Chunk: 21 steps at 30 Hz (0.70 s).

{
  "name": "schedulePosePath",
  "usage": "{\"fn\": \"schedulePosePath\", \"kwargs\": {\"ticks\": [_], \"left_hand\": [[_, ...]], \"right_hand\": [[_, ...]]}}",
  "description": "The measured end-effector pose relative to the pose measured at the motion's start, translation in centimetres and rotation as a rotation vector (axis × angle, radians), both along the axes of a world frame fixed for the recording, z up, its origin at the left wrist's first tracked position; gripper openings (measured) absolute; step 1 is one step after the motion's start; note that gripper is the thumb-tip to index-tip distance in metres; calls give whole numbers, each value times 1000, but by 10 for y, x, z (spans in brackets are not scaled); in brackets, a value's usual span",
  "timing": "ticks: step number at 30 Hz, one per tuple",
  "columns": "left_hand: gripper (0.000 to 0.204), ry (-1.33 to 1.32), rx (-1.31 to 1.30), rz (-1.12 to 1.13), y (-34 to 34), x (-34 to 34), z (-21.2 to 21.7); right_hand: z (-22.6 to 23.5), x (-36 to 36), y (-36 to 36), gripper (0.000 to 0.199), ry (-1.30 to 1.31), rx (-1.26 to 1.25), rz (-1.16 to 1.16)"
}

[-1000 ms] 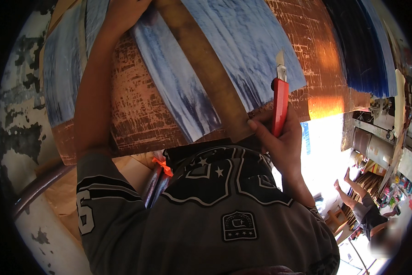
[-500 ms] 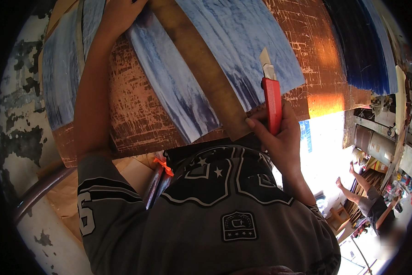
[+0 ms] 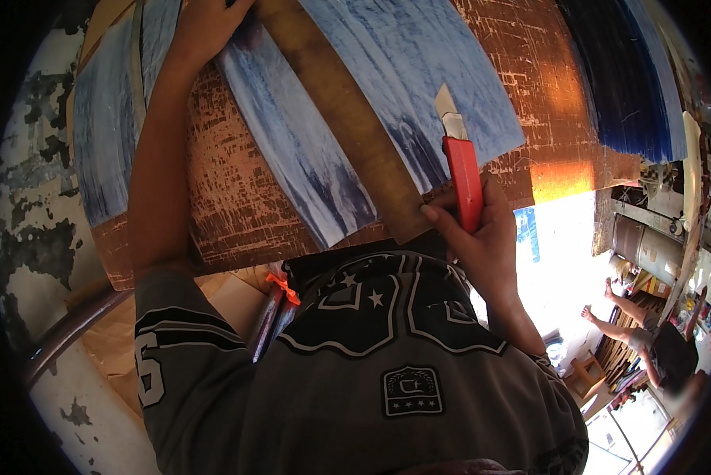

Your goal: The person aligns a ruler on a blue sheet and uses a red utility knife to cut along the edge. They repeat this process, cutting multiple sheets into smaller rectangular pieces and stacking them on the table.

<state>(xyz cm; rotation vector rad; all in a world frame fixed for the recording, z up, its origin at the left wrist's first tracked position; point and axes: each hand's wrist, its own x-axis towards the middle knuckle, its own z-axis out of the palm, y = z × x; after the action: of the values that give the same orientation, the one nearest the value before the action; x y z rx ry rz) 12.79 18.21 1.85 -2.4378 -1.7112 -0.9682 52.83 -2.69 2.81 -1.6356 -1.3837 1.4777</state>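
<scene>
A brown straightedge strip (image 3: 343, 103) lies slantwise across a blue and white streaked sheet (image 3: 426, 71) on a scored brown board (image 3: 229, 150). In my right hand (image 3: 486, 237) is a red box cutter (image 3: 464, 178), its blade out and pointing away from me over the sheet. The thumb of that hand touches the near end of the straightedge. At the upper left, my left hand (image 3: 209, 28) rests over the sheet beside the far part of the straightedge. Its fingertips are cut off by the top edge of the picture.
More blue streaked sheets (image 3: 106, 134) lie at the board's left, and a dark blue one (image 3: 628, 87) at its right. A peeling wall (image 3: 35, 198) stands to the left. Far right, another person (image 3: 672, 352) sits near wooden pieces and clutter. Brown paper (image 3: 118, 340) lies below the board.
The box cutter has shifted a little left, and its blade tilts more to the left. The straightedge's near end has moved very slightly left. The other person has changed posture.
</scene>
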Motion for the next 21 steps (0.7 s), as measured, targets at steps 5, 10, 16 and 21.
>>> {"fn": "schedulePosePath", "kwargs": {"ticks": [5,10,16,21], "left_hand": [[47,-44,-53,16,-1,1,1],[49,-15,-57,42,2,-5,-6],[51,-60,-110,33,5,-9,-11],[53,44,-54,135,4,-12,-19]], "right_hand": [[1,-2,0,34,20,-14,-18],[4,-1,2,34,-5,-25,-8],[5,-5,1,34,31,-26,-32],[6,-4,1,33,53,-70,-48]]}}
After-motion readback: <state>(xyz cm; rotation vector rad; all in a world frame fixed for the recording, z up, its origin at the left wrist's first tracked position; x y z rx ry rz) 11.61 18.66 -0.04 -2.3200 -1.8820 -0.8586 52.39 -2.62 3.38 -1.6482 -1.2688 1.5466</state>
